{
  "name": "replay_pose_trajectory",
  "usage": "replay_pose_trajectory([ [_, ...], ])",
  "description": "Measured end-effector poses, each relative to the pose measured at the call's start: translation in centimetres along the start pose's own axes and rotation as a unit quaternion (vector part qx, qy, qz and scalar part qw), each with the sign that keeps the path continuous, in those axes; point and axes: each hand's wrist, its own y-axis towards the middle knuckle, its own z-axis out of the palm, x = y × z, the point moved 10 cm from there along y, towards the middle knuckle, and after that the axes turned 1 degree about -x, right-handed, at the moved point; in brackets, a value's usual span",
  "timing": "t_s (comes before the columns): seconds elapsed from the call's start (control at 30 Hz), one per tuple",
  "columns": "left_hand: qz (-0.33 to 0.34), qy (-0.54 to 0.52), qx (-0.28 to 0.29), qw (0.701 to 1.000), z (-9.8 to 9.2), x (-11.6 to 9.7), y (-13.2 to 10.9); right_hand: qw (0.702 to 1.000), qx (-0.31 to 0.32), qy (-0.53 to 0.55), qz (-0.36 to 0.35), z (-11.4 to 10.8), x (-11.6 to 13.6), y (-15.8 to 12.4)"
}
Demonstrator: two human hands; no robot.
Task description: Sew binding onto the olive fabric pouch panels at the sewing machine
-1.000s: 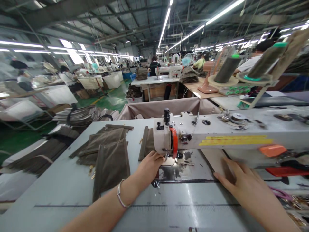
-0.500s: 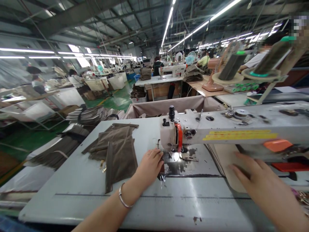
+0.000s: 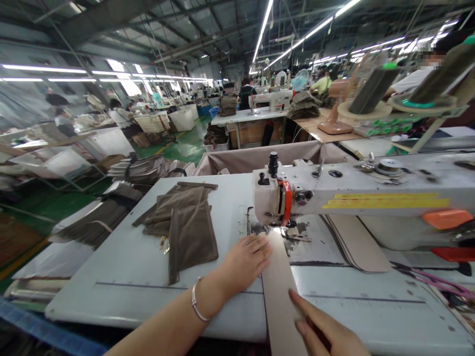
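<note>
A long beige strip (image 3: 280,291) runs from the needle area of the sewing machine (image 3: 269,198) toward the table's front edge. My left hand (image 3: 247,259), with a bracelet at the wrist, presses on the strip's upper left edge, fingers together near the presser foot. On the strip's right side, lower down, my right hand (image 3: 321,326) grips the edge between thumb and fingers. Under the machine arm lies a stack of beige panels with rounded corners (image 3: 358,244). Brown fabric pieces (image 3: 193,237) with gold zipper pulls rest on the table to the left.
Pink-handled scissors (image 3: 438,282) lie at the right. Bundled panels (image 3: 96,222) are stacked beyond the table's left edge. A fabric-lined bin (image 3: 237,160) stands behind the table. Thread cones (image 3: 374,91) and a pinkish fan (image 3: 336,113) are at the back right. Other people sit farther away.
My right hand has moved from the beige stack to the front of the machine, bringing a beige strip. My left hand now rests on that strip. The view has shifted slightly.
</note>
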Motion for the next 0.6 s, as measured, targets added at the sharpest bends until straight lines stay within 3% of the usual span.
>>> replay_pose_trajectory([
  [0.13, -0.022, 0.009, 0.003, 1.000, 0.5, 0.9, 0.0, 1.000, 0.006, 0.013, 0.001, -0.3, 0.8, 1.2],
  [0.37, -0.047, -0.010, 0.007, 0.999, 0.6, 1.6, 0.5, 0.990, 0.070, 0.043, 0.111, 0.6, -0.3, 2.3],
  [0.6, -0.060, -0.022, 0.022, 0.998, 0.7, 2.0, 0.5, 0.994, 0.060, 0.040, 0.086, 0.4, 0.0, 2.6],
])
